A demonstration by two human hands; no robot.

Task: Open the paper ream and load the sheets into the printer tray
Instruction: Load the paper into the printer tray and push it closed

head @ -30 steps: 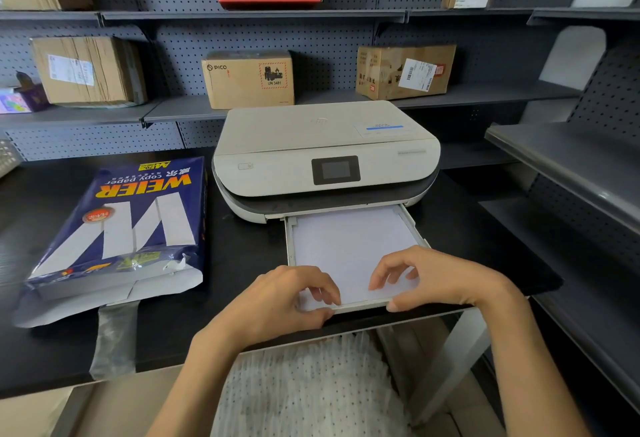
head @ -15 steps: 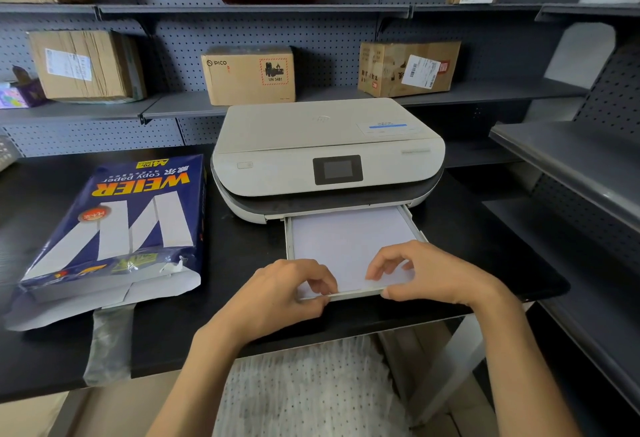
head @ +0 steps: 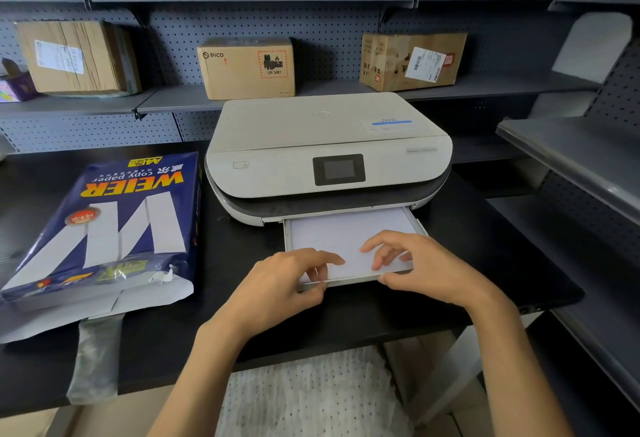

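A white printer (head: 325, 152) sits on the black table. Its paper tray (head: 349, 279) sticks out at the front with white sheets (head: 346, 232) lying in it. My left hand (head: 280, 289) grips the tray's front left corner, thumb below the lip and fingers on the paper. My right hand (head: 426, 268) holds the front right corner the same way. The blue paper ream (head: 107, 228) lies to the left of the printer, its near end torn open with the wrapper flap spread out.
A strip of clear plastic wrap (head: 93, 360) hangs over the table's front edge (head: 346, 346) below the ream. Cardboard boxes (head: 247, 67) stand on grey shelves behind the printer. More grey shelves (head: 575, 159) jut out on the right.
The tray has slid part of the way back into the printer, and both hands have moved forward with it. Less of the paper shows now.
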